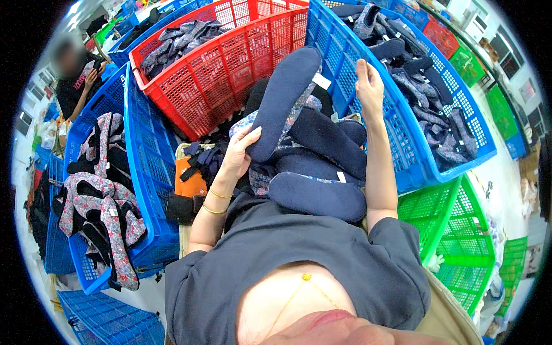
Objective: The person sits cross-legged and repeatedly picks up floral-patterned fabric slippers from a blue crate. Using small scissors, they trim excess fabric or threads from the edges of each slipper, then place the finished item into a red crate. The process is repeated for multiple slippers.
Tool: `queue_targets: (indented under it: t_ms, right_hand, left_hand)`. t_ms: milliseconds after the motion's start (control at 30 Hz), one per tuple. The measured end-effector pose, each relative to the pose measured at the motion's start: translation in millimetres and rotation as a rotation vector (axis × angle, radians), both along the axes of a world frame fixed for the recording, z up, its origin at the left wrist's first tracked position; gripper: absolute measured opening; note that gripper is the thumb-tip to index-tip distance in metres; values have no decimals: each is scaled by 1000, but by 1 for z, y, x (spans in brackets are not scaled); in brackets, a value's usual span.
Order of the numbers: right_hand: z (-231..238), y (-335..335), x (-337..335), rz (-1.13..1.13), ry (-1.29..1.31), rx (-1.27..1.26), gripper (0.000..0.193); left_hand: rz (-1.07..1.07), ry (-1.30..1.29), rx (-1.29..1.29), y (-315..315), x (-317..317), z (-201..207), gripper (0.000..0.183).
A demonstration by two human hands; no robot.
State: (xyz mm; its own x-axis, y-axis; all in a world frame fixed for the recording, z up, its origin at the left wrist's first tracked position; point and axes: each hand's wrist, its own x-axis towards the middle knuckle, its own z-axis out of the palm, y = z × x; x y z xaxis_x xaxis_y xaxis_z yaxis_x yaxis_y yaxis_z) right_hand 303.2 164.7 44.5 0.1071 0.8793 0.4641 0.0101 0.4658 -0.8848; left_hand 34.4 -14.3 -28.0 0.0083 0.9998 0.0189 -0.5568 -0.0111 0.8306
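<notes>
A navy-soled fabric slipper (286, 100) with a floral side and a small white tag stands tilted, sole toward me. My left hand (240, 150) grips its lower end, thumb across the sole. Raised beside the wall of a blue crate, my right hand (369, 86) has its fingers curled closed; whatever they may pinch is too small to tell. Several more slippers rest in my lap, among them one (317, 196) lying sole up against my shirt and a darker one (330, 141) behind it.
A red crate (224, 72) stands ahead, with blue crates at the left (150, 172) and right (397, 155), all holding floral fabric pieces or slippers. Green crates (454, 230) sit at my right side. An orange object (190, 179) is near my left forearm. Another person (77, 80) is at the far left.
</notes>
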Motion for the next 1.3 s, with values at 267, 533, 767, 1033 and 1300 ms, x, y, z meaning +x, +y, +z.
queue_targets:
  t_ms: [267,533,767,1033,1300]
  right_hand:
    - [-7,-51,-25,162,-114,178,23]
    - [-1,-63,-33,45,-291,265,23]
    - [3,-68,-34,-19,-297,238,27]
    - [-5,-59,-34,2,-204,341,30]
    - [8,-68,-25,82,-212,315,31]
  left_hand:
    - [-53,-61,-9,8,-14,-20,37]
    - [-32,-84,-28,4,-7,-13,32]
    - [-83,-140,-29,3,-5,-13,33]
    - [-154,-147,-39,0,-5,-11,38]
    - [-204,-142,5,-4,-3,-1,43]
